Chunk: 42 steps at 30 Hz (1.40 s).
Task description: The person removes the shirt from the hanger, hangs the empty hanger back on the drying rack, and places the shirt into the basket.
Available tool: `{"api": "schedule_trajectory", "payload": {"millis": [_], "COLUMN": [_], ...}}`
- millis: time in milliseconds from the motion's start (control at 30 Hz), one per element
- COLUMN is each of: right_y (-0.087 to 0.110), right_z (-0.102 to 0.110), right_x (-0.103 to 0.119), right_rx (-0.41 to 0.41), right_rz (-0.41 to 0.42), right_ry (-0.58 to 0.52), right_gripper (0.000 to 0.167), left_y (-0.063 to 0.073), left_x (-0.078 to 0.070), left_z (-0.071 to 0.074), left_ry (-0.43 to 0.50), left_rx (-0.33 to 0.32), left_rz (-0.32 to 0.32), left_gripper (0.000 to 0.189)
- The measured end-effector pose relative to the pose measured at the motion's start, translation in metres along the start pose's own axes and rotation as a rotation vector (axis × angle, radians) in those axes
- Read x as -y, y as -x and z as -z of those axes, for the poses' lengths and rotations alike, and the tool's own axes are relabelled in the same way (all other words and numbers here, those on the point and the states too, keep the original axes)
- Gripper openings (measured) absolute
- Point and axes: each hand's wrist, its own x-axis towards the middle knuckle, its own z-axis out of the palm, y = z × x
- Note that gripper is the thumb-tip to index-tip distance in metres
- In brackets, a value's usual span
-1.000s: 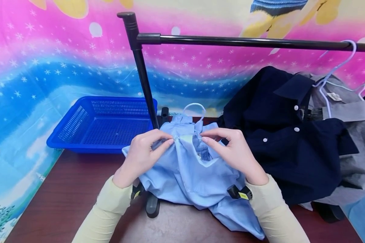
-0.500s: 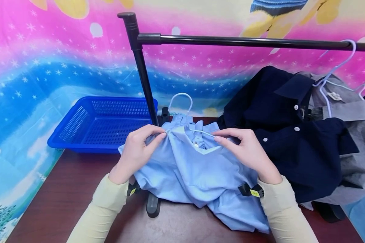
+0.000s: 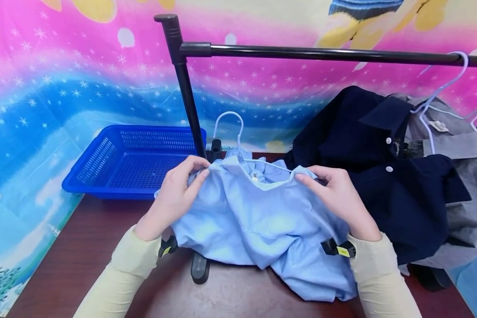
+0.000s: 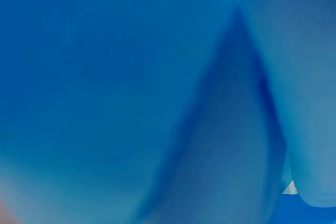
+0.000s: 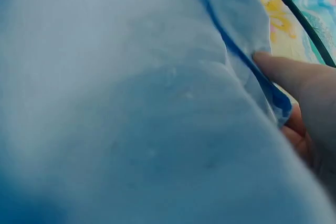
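Observation:
A light blue garment [image 3: 270, 221] lies bunched on the table, its neckline towards the rack. Through the neckline runs a pale hanger [image 3: 240, 132], with its hook standing up behind the cloth and one arm showing inside the opening. My left hand [image 3: 179, 187] pinches the garment's left shoulder between thumb and fingers. At the right side of the neckline, my right hand [image 3: 335, 190] pinches the cloth edge close to the hanger's arm. Blue cloth [image 5: 157, 129] fills most of the right wrist view, with the thumb pressed on its edge. Close blurred fabric [image 4: 105, 77] covers the left wrist view.
A blue plastic basket [image 3: 143, 172] stands at the left behind the rack's upright. The black rack's bar [image 3: 302, 52] crosses above. A navy shirt [image 3: 365, 176] and a grey one [image 3: 469, 212] hang at the right. A rack foot [image 3: 200, 269] sticks out on the table.
My hands have moved apart, stretching the neckline wider. The hanger's hook has shifted left and risen, and its right arm now lies under the neckline's right edge.

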Motion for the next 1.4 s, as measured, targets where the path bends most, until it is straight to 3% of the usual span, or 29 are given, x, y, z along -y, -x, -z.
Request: {"api": "schedule_trajectory", "payload": {"millis": [167, 300, 533, 767, 933, 1100, 1300, 1400], "right_y": [0.002, 0.003, 0.003, 0.002, -0.001, -0.002, -0.002, -0.002], "right_z": [-0.007, -0.01, -0.018, -0.026, -0.032, -0.038, -0.041, -0.038], "right_x": [0.006, 0.014, 0.002, 0.01, 0.013, 0.014, 0.016, 0.019], "right_rx": [-0.065, -0.114, -0.147, -0.157, -0.125, -0.123, -0.079, -0.067], "right_rz": [0.083, 0.134, 0.174, 0.242, 0.273, 0.277, 0.292, 0.285], "right_ry": [-0.002, 0.015, -0.001, -0.04, -0.042, -0.044, -0.055, -0.051], "right_gripper": [0.006, 0.007, 0.013, 0.013, 0.013, 0.014, 0.033, 0.033], "left_y": [-0.001, -0.001, -0.003, -0.009, -0.011, -0.011, -0.009, -0.008], "left_x": [-0.002, -0.008, -0.019, -0.025, -0.027, -0.028, -0.029, -0.027], "left_z": [-0.001, -0.003, -0.011, -0.017, -0.019, -0.022, -0.023, -0.023], "left_ry": [-0.01, -0.011, 0.005, 0.019, 0.013, 0.054, 0.075, 0.044], "left_rx": [0.036, 0.037, -0.026, -0.072, -0.079, -0.085, -0.073, -0.086], "left_rz": [-0.014, -0.017, 0.035, 0.065, 0.037, -0.02, -0.062, -0.076], "left_gripper": [0.034, 0.035, 0.032, 0.026, 0.021, 0.03, 0.029, 0.024]}}
